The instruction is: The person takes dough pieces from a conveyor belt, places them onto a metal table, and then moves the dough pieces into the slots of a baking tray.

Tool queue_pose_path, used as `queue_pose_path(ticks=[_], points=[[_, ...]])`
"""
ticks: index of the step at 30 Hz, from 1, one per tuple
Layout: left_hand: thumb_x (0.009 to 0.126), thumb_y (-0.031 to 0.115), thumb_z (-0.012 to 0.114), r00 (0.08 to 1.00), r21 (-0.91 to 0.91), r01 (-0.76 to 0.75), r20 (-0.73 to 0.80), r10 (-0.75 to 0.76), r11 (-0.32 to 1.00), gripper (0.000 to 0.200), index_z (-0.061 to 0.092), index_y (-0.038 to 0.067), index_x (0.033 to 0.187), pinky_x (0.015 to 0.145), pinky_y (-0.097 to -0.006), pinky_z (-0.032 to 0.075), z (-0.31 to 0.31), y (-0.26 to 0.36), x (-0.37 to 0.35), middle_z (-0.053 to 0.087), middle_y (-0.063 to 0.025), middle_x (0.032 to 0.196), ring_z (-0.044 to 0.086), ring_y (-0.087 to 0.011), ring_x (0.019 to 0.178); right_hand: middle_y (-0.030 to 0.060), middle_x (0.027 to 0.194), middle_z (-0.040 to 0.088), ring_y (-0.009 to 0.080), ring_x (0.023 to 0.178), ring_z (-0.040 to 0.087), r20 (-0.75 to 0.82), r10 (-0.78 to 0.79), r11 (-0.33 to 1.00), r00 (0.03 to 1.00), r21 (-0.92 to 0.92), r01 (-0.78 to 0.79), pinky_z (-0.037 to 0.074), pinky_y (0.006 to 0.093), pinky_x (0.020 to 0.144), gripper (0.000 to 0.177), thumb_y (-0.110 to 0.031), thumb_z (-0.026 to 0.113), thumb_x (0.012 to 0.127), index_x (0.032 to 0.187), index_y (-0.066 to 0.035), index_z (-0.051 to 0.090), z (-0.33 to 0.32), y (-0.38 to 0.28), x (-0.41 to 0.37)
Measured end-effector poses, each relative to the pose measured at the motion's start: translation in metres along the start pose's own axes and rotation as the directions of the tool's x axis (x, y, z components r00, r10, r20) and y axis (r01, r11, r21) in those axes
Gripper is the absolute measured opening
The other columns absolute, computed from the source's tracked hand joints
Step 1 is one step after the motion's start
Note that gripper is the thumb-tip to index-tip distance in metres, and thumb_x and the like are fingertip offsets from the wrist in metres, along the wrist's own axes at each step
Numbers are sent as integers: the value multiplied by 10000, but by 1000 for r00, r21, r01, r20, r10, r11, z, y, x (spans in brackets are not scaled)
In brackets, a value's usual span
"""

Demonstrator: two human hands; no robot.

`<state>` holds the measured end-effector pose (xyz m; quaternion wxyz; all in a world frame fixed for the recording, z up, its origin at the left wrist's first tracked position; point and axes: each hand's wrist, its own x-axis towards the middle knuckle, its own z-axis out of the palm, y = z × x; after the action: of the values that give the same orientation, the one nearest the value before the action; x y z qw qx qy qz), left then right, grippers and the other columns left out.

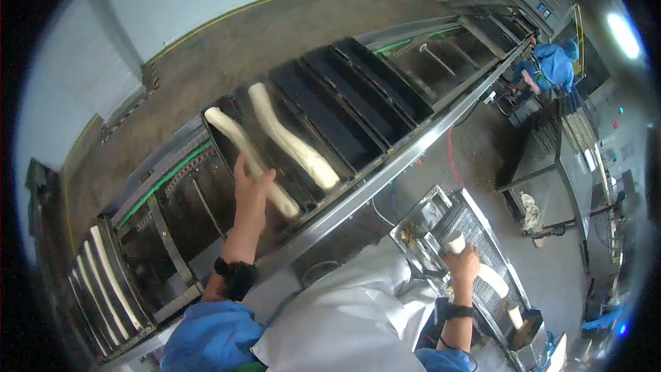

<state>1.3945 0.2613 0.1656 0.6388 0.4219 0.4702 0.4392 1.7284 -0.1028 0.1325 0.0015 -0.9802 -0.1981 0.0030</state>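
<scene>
My left hand [252, 196] is over the black trays on the conveyor, its fingers apart, beside a long pale dough strip [241, 143]. Whether it touches the strip is hard to tell. A second dough strip [292, 139] lies in the neighbouring tray compartment to the right. My right hand [463, 264] is closed around a pale dough piece [493, 280] above a perforated metal tray [476, 224]. Another short dough piece [515, 316] lies near the tray's lower end.
Dark tray compartments [354, 107] stand further along the conveyor [406, 150]. Several filled compartments [113, 275] are at the lower left. A person in blue [553, 65] is at the far end. A metal rack [561, 158] stands on the right.
</scene>
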Motion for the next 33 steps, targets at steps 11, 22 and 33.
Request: queue_pose_path(ticks=[11,22,33], points=[[847,218,646,999,230,14,-38,-6,973,615,417,121,1410,838,-296,395,-60,-3,-26,482,-64,1250,485,-182,966,143,1227,555,247,1109,572,-333,-55,-159,941,934,321,493,420,935,488,-231,661,866,1273,-21,490,-237,-55,-7],[815,120,656,994,184,-85,-51,96,979,800,220,9,1476,1071,-376,324,-31,12,-44,312,-208,1466,332,-289,1346,277,1301,522,378,1226,517,-279,-743,-244,609,959,142,452,440,1004,656,-120,722,752,1329,54,464,-204,-111,-47],[674,216,761,975,741,69,-193,113,668,1039,156,72,1506,1152,-470,118,-43,-40,-47,34,-289,1542,76,-433,1420,227,1357,452,402,1307,381,109,226,963,968,-172,-205,318,533,1074,639,-117,656,760,1362,-144,444,38,175,15]])
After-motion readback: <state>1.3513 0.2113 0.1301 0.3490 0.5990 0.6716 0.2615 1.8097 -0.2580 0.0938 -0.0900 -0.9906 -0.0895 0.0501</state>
